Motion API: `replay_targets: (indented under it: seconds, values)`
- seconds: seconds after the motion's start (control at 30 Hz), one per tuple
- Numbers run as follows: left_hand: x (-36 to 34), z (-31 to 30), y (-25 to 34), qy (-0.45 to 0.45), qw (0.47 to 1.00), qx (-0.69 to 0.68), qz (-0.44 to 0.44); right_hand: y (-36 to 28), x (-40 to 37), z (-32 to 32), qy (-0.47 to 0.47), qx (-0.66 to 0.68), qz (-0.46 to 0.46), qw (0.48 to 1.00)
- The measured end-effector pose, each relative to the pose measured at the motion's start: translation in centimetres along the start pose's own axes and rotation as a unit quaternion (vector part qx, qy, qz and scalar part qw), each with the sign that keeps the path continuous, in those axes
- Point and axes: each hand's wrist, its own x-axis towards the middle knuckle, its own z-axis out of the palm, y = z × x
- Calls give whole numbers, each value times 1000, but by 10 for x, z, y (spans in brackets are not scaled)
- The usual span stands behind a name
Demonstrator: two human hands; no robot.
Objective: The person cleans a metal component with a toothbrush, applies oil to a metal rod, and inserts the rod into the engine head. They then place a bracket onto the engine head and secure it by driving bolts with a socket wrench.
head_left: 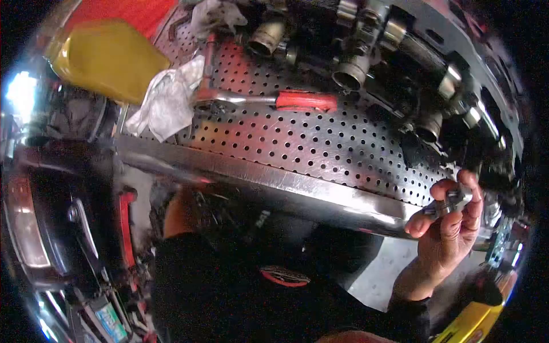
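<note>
My right hand (443, 237) is raised at the lower right, just over the front edge of a perforated metal tray (320, 143). Its fingers pinch a small metal part (449, 203) between thumb and fingertips. My left hand is out of sight. On the tray lies a ratchet wrench with a red handle (286, 101), its head near a crumpled white rag (168, 100). Several dark engine parts and metal cylinders (354, 68) crowd the tray's far and right side.
A yellow container (108, 57) stands at the upper left beside the tray. Below the tray's shiny front rim (257, 183) I see my dark clothing and, at the left, a dark machine body with chrome (51, 217). A yellow object (477, 323) sits at bottom right.
</note>
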Motion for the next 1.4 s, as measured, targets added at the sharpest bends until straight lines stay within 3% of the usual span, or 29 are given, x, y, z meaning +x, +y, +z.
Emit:
replay_targets:
  seconds: [0.1, 0.3, 0.37, 0.4, 0.5, 0.63, 0.7, 0.77, 0.83, 0.9, 0.97, 1.03, 1.1, 1.23, 1.4]
  values:
    - [13, 10, 18, 38, 999, -8, 10, 2, -21, 11, 52, -70, 33, 996]
    - [-13, 38, 86, 136, 985, -62, 90, 1, -40, 50, 12, -30, 31, 999]
    - [-33, 54, 121, 88, 979, -98, 155, -2, -45, 65, 9, -10, 38, 999]
    - [-40, 67, 138, 6, 973, -138, 185, -1, -47, 69, -5, -12, 28, 1000]
    - [-76, 85, 181, -77, 903, -376, 195, 13, -52, 81, 5, 2, 4, 1000]
    - [-112, 68, 156, -100, 791, -577, 177, 26, -62, 93, 41, -47, -34, 997]
    - [-140, 32, 128, -84, 802, -546, 228, 37, -70, 94, 47, -74, -53, 995]
    - [-196, -29, 97, -52, 818, -479, 314, 48, -76, 97, 56, -116, -79, 989]
    - [-255, -73, 77, 11, 744, -587, 320, 54, -85, 113, 73, -162, -122, 977]
    - [-313, -113, 74, 178, 676, -608, 377, 56, -93, 128, 81, -233, -136, 959]
    - [-332, -137, 88, 359, 557, -628, 408, 57, -95, 148, 67, -284, -188, 938]
    - [-348, -168, 100, 436, 464, -645, 422, 69, -88, 159, 44, -277, -256, 925]
    - [-361, -196, 109, 439, 414, -670, 433, 67, -86, 168, 20, -318, -307, 897]
    - [-385, -223, 107, 424, 449, -655, 437, 69, -82, 175, 42, -301, -326, 895]
    - [-367, -227, 116, 398, 435, -649, 480, 68, -80, 170, 43, -362, -423, 829]
